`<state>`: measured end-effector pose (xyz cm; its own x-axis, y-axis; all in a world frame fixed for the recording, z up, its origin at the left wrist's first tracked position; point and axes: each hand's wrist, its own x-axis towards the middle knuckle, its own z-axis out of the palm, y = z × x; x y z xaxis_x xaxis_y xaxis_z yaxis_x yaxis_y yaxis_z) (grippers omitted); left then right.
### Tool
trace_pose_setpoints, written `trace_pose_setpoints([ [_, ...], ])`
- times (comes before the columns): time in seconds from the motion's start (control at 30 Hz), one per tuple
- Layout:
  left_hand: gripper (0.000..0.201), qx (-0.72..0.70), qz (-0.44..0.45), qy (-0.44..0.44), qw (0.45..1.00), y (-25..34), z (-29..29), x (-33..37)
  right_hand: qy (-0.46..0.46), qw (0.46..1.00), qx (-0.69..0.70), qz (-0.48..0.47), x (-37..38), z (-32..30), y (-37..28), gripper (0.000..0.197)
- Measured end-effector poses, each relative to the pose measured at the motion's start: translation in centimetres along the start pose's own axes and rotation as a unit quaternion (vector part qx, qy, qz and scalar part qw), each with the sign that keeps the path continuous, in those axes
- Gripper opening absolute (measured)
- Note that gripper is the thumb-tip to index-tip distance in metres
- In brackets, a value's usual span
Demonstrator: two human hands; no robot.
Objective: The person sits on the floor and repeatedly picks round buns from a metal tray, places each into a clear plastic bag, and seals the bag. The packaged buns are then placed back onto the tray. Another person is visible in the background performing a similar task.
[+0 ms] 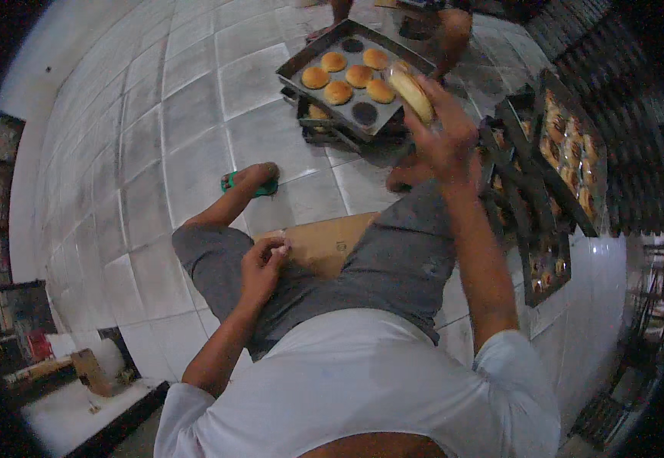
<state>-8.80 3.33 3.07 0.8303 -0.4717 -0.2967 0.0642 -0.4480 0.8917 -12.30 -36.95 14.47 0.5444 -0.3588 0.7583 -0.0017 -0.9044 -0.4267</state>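
Observation:
Raised over the right edge of a dark baking tray (313, 95), my right hand (450, 137) is closed around a bun (412, 93) turned on its side, its pale flank showing. A clear glint by the bun may be plastic; I cannot tell. In the tray sit several round golden buns (358, 75), along with two dark round marks on its bottom. My left hand (261, 267) rests by my left thigh with its fingers pinched together. A small pale thing (281, 246) shows at its fingertips, too small to name.
More trays (316, 136) are stacked under the bun tray. To my right, leaning trays (568, 153) hold several shiny, wrapped-looking breads. A cardboard piece (324, 238) lies between my legs on the tiled floor (194, 126). Another person's leg (454, 34) stands beyond the tray.

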Motion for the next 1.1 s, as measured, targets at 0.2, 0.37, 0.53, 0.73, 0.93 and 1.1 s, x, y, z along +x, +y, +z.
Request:
trace_pose_setpoints([
  [0.2,0.019,0.053,0.034,0.186,0.981,0.1,-3.7,-5.0,-0.351,0.928,0.053,0.111,-1.9,9.2,3.7,0.049],
  [0.37,0.021,0.298,0.125,0.383,0.866,-3.7,-8.3,-4.0,-0.548,0.815,-0.008,0.191,-16.0,11.5,2.1,0.044],
  [0.53,0.038,0.266,0.262,0.207,0.904,5.3,-7.3,-0.1,-0.511,0.815,0.106,0.252,-16.8,16.0,3.6,0.042],
  [0.73,0.031,-0.026,0.633,0.174,0.754,25.2,1.4,-2.8,-0.615,0.743,-0.061,0.257,-19.2,17.3,9.1,0.043],
  [0.93,0.036,-0.233,0.72,0.228,0.612,31.1,4.3,-0.9,-0.533,0.809,0.032,0.245,-18.8,19.0,5.9,0.04],
  [1.1,0.025,-0.03,0.714,0.15,0.683,30.0,0.9,0.2,-0.426,0.86,0.112,0.256,-10.9,23.2,9.7,0.036],
])
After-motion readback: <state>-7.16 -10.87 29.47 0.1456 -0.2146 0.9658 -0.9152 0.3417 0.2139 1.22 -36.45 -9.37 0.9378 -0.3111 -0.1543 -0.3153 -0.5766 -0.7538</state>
